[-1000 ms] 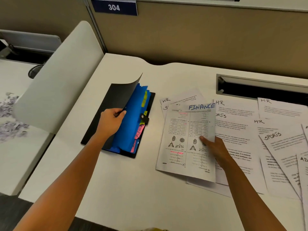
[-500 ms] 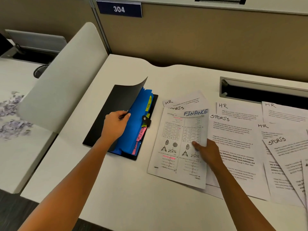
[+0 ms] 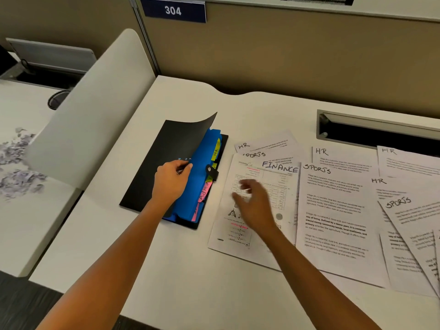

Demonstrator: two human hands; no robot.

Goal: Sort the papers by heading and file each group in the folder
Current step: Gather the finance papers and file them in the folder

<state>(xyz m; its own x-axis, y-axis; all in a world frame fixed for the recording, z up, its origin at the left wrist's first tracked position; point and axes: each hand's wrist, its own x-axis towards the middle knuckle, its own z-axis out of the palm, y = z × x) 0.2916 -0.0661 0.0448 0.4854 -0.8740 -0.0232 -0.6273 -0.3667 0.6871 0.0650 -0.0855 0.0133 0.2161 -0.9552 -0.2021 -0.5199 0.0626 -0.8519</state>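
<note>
A black folder [image 3: 152, 177] lies on the white desk [image 3: 185, 270], its cover curled up over blue dividers [image 3: 202, 175] with yellow and pink tabs. My left hand [image 3: 170, 181] grips the edge of the cover and holds it lifted. Right of the folder lies the sheet headed FINANCE [image 3: 273, 177], flat on the desk. My right hand [image 3: 254, 201] hovers over that sheet, blurred, fingers loose and holding nothing. Further right spread sheets headed SPORTS [image 3: 333, 210] and HR [image 3: 340, 156].
A cable slot [image 3: 371, 132] is recessed in the desk at the back right. A curved white divider panel [image 3: 90, 115] stands left of the folder. Shredded paper [image 3: 16, 167] lies on the neighbouring desk. A partition wall with sign 304 [image 3: 172, 10] closes the back.
My right hand has let go of the FINANCE sheet, which now lies flat, and has moved left over it. My left hand still holds the folder cover up.
</note>
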